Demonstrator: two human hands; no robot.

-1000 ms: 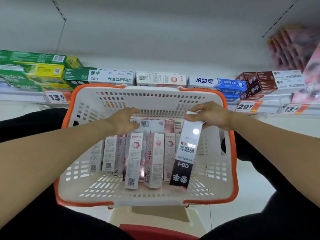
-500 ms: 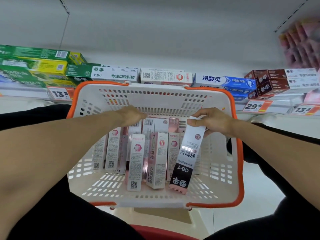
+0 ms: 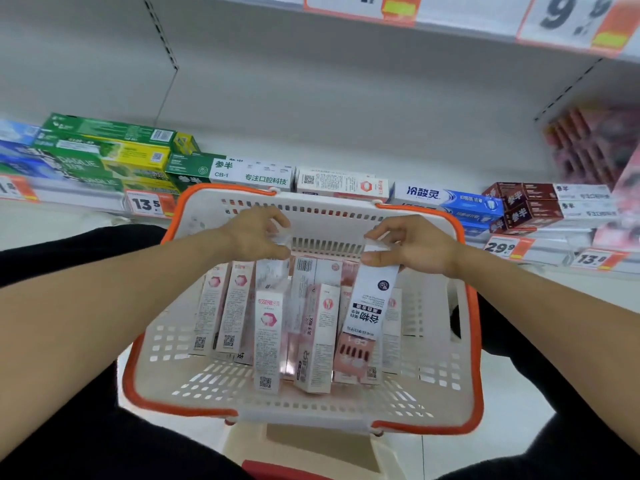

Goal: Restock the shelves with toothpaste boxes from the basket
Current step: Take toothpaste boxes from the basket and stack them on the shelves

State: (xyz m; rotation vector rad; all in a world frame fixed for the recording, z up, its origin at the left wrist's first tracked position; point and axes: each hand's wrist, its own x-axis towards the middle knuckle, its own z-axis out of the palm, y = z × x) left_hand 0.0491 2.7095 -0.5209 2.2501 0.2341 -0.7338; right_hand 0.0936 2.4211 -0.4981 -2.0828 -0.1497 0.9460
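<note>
both hands have come up toward the far wall of the basket since a second ago, each bringing a box with it. the right hand pinches the top of a white-and-navy toothpaste box, which now hangs higher, its lower end lifted off the basket floor. the left hand has its fingers curled round the top of a pale box — the label is too blurred to read. pink boxes stand in the basket. the shelf just beyond has a matching white-and-navy row, likely the target — lifting looks under way, placing not yet.
</note>
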